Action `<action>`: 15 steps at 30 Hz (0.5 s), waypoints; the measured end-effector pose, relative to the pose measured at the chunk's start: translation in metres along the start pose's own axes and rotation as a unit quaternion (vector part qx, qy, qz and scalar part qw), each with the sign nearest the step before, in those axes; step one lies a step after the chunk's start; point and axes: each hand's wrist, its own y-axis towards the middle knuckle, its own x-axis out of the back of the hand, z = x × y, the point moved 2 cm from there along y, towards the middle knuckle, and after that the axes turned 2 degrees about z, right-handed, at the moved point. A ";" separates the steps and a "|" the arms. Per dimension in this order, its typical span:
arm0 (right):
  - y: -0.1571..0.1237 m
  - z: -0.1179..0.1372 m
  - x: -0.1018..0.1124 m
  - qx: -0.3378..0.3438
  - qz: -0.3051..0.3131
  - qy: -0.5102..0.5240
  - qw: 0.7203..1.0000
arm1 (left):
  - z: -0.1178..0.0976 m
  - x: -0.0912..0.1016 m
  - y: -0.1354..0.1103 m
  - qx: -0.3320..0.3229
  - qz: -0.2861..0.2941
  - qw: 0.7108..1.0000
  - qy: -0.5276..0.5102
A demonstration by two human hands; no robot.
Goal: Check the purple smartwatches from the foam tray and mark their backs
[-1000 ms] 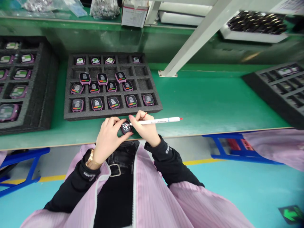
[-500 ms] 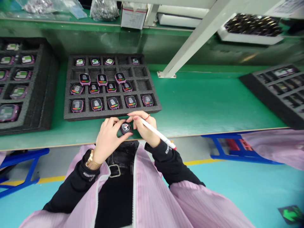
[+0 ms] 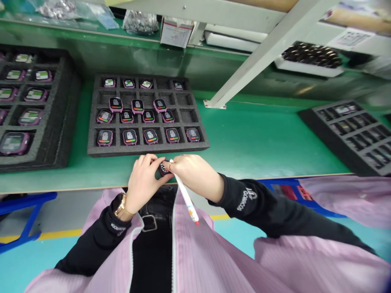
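Note:
At the bench's front edge my left hand (image 3: 145, 178) grips a dark smartwatch body (image 3: 164, 167) between thumb and fingers. Its lit dial is partly covered by my right hand (image 3: 195, 173), whose fingers reach over the watch. A white pen (image 3: 187, 197) with a red tip stays held in the right hand, slanting down toward my body. Just beyond both hands lies a black foam tray (image 3: 146, 151). Purple-rimmed watch bodies such as this one (image 3: 150, 136) sit in its compartments, several with lit screens; three rest across the dividers.
Stacked foam trays (image 3: 56, 134) with more watches stand at the left. Another foam tray (image 3: 324, 138) lies at the right. A grey metal post (image 3: 244, 69) rises from the green bench (image 3: 259, 142). The back shelf carries a small box (image 3: 176, 32) and bagged parts (image 3: 140, 22).
My right hand has turned over the watch, its forearm swinging outward to the right. The pen now points more steeply toward me. My left hand keeps its hold.

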 end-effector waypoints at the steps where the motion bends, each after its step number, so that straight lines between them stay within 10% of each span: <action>1: 0.003 0.003 0.005 0.004 0.020 -0.008 1.000 | 0.000 0.001 0.000 -0.003 0.000 1.000 -0.001; 8: 0.011 0.003 0.020 0.022 0.095 -0.011 0.995 | 0.001 0.000 -0.001 -0.001 0.004 1.000 -0.009; 15: 0.003 -0.012 -0.011 0.015 -0.002 0.018 1.000 | 0.002 -0.002 0.000 -0.004 0.016 1.000 -0.013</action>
